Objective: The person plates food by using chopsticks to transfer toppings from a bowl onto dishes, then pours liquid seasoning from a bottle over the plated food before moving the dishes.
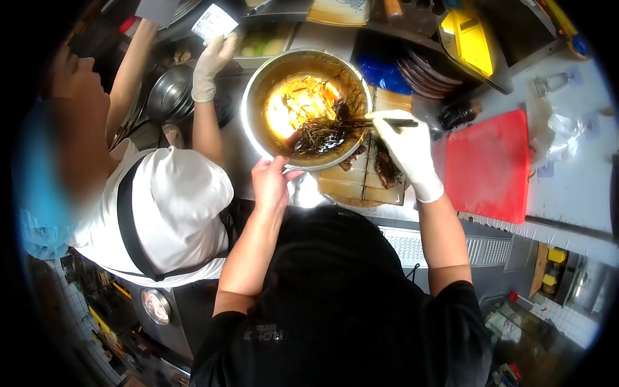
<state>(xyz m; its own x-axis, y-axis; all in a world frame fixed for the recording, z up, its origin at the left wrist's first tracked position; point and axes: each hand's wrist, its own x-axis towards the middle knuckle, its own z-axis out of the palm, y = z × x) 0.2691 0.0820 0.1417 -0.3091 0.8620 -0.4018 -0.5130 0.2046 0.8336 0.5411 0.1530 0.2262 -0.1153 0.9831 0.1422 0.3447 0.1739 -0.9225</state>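
Note:
A large metal bowl (pixel 253 122) holds brown liquid with dark shredded strands and dark pieces. My bare left hand (pixel 271 184) grips the bowl's near rim, thumb and fingers closed on it. My right hand (pixel 406 151), in a whitish glove, is closed round dark chopsticks (pixel 396 122), whose tips reach into the bowl over the dark food (pixel 322 135). Under and beside the bowl lie tan rectangular plates (pixel 342 184). Dark food pieces (pixel 385 169) rest on them, just left of my right hand.
A co-worker in white (pixel 180 187) stands close at left, a gloved hand (pixel 213 64) holding a paper slip (pixel 215 23). A red board (pixel 490 168) lies at right. Stacked plates (pixel 429 71), a blue package (pixel 385 74) and a yellow container (pixel 467 42) are behind.

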